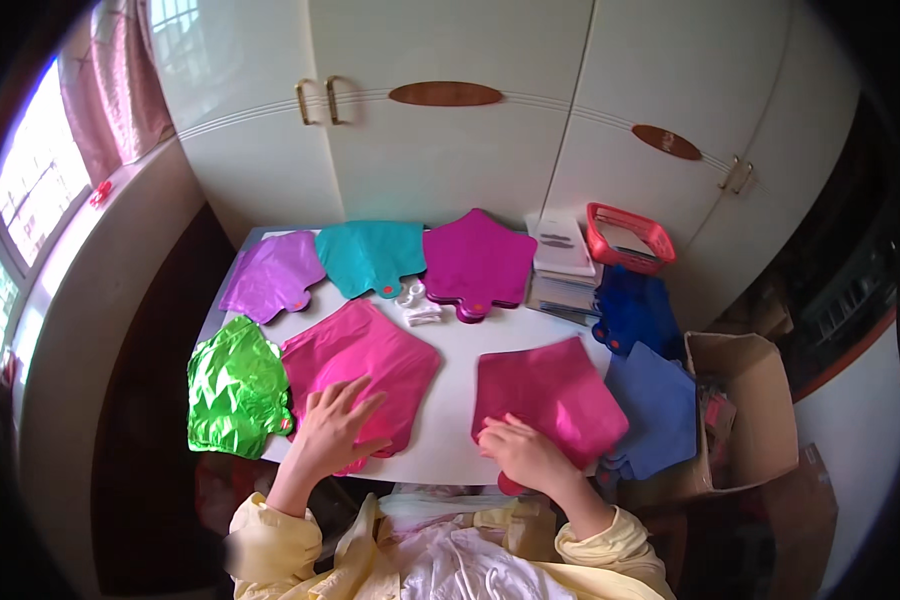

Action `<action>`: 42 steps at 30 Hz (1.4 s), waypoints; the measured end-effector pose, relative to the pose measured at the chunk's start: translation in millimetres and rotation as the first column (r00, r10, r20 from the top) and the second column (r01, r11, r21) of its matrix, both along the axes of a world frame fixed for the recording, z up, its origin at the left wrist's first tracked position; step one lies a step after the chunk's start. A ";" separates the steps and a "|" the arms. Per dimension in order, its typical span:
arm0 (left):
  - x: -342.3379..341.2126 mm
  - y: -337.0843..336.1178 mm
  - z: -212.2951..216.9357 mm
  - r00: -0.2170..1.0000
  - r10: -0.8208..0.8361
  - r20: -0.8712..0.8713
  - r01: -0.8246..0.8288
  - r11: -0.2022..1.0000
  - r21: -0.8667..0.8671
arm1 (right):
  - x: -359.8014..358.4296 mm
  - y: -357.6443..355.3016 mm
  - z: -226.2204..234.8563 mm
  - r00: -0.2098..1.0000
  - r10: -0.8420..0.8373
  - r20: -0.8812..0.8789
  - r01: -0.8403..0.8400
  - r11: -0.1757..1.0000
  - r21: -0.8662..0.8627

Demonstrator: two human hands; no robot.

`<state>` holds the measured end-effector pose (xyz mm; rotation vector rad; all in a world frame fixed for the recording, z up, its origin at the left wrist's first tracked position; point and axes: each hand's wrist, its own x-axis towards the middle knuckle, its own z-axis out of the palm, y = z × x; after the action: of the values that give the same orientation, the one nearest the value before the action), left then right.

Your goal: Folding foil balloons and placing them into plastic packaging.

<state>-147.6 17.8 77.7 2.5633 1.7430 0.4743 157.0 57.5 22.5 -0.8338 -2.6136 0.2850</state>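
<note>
View from above of a white worktop [450,345] carrying flat foil balloons. Left hand [332,425]: open, fingers spread, palm down on the near end of a pink foil balloon [365,355] lying left of centre. Right hand [523,452]: loosely curled, fingertips pressing the near edge of a crimson foil balloon [550,390] at the right front of the worktop; it grips nothing that can be seen. Front left corner: a crumpled green foil balloon [235,385], touching the pink one. Back row, left to right: a violet foil balloon [270,275], a teal foil balloon [370,255], and a magenta star-shaped stack [478,260]; small white plastic pieces [417,303] lie in front of the teal one. Right edge: blue foil balloons [650,385] overhang the worktop beside an open cardboard box [745,410]. Back right: a stack of flat grey packets [562,265] and a red plastic basket [630,238]. Behind stand cream wardrobe doors [450,150] with brass handles and brown oval plaques; a window [25,190] with a pink curtain [110,95] is at left.
</note>
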 end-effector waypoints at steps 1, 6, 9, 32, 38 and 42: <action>11.1 1.8 7.0 0.999 -0.034 -0.029 0.034 0.999 0.000 | -0.5 -1.2 -6.2 1.000 0.008 0.027 -0.007 1.000 -0.003; 76.6 25.6 4.7 0.937 -0.342 0.075 0.346 0.938 -0.035 | -2.4 4.6 -4.1 0.999 0.019 0.026 -0.018 0.999 -0.043; 99.2 43.6 -20.6 0.914 -0.403 0.049 0.404 0.915 -0.007 | 4.7 4.9 -4.2 0.999 0.036 0.020 -0.035 0.997 -0.067; 90.3 10.4 -49.8 0.948 -0.261 -0.181 0.266 0.964 0.000 | -148.9 203.9 -41.3 0.993 -0.111 0.033 0.091 0.924 0.371; 93.1 12.1 -50.7 0.954 -0.268 -0.136 0.268 0.963 -0.018 | -144.8 204.3 -31.3 0.989 -0.137 -0.049 0.145 0.957 0.251; 96.9 11.5 -47.7 0.955 -0.261 -0.141 0.260 0.965 -0.023 | -141.2 203.0 -23.7 0.983 -0.176 -0.050 0.182 0.969 0.168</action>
<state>-50.7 29.2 30.0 2.8303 1.4035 0.2839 15.8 260.4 -1.2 -0.9861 -2.4674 0.0223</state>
